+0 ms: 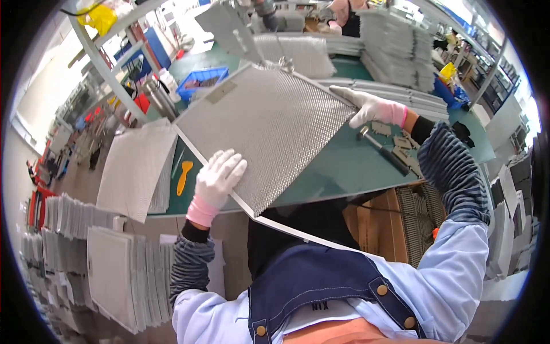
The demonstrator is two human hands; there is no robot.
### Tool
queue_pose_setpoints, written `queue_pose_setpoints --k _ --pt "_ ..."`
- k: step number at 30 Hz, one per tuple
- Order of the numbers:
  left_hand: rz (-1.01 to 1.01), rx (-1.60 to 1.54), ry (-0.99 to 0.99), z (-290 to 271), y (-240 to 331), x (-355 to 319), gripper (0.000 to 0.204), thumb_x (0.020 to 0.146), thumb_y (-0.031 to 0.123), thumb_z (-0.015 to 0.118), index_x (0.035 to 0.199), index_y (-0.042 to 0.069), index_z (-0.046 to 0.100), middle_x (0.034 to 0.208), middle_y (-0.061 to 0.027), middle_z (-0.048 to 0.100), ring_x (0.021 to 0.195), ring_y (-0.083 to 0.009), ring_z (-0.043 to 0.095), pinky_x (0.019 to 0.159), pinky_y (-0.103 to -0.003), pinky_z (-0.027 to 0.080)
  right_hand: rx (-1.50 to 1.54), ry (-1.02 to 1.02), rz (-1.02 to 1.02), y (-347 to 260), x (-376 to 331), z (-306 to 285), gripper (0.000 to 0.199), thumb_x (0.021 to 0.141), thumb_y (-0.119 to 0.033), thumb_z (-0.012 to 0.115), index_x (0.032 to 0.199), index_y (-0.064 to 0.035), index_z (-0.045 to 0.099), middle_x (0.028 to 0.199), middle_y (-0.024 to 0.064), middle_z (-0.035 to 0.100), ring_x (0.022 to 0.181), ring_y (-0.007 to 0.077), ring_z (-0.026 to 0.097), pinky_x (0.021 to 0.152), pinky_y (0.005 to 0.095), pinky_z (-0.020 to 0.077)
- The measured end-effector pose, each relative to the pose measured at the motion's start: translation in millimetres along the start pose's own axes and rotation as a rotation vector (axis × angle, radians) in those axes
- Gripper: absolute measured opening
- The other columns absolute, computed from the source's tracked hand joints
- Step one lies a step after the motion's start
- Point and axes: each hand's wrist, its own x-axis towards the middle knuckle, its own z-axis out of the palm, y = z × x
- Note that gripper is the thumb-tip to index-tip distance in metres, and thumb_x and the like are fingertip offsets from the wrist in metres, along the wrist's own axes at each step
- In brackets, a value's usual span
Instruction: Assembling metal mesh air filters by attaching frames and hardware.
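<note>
A silver mesh panel (286, 114) lies aslant over the green table, its near corner reaching past the edge toward me. A thin pale metal frame (306, 235) runs along its left side and on past that corner toward my waist. My left hand (218, 179), in a white glove with a pink cuff, is closed over the framed left edge, fingers flat on the mesh and thumb hidden. At the right corner, my gloved right hand (375, 109) pinches the mesh edge between thumb and fingers. A hammer (385, 152) with a dark handle lies below my right hand.
Left on the table are a yellow scraper (184, 178), pale sheets (134, 166) and a blue bin (201, 81). A grey machine (229, 37) stands at the far edge. Stacked panels (398, 51) rise at back right. Small metal pieces (403, 152) surround the hammer; a cardboard box (381, 223) sits below.
</note>
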Motion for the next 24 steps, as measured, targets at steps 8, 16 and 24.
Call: queue_pose_setpoints --k 8,16,24 --pt "-0.152 -0.18 0.056 36 42 -66 0.031 0.074 0.008 0.063 0.104 0.006 0.066 0.111 -0.0131 0.062 0.107 -0.0311 0.062 0.093 -0.045 0.051 -0.479 0.426 -0.229 7 -59 70 0.046 0.071 0.006 0.066 0.116 -0.0034 0.063 0.105 0.0138 0.066 0.098 0.0233 0.063 0.088 0.038 0.0494" --pt "-0.021 -0.362 -0.002 58 39 -26 0.032 0.075 0.006 0.059 0.106 0.008 0.067 0.116 -0.0107 0.063 0.106 -0.0287 0.063 0.084 -0.038 0.053 -0.658 0.657 -0.392 54 -80 68 0.029 0.073 0.006 0.068 0.098 -0.0073 0.071 0.094 0.0113 0.063 0.093 0.0276 0.062 0.086 0.0365 0.048" --pt "-0.708 -0.945 0.411 -26 -11 89 0.023 0.077 0.006 0.073 0.095 -0.007 0.068 0.086 -0.006 0.069 0.075 -0.0114 0.061 0.069 -0.028 0.05 -0.005 0.543 -0.466 -65 -79 -8 0.028 0.087 -0.019 0.069 0.106 0.0012 0.068 0.109 0.013 0.068 0.095 0.0175 0.066 0.085 0.0299 0.0551"
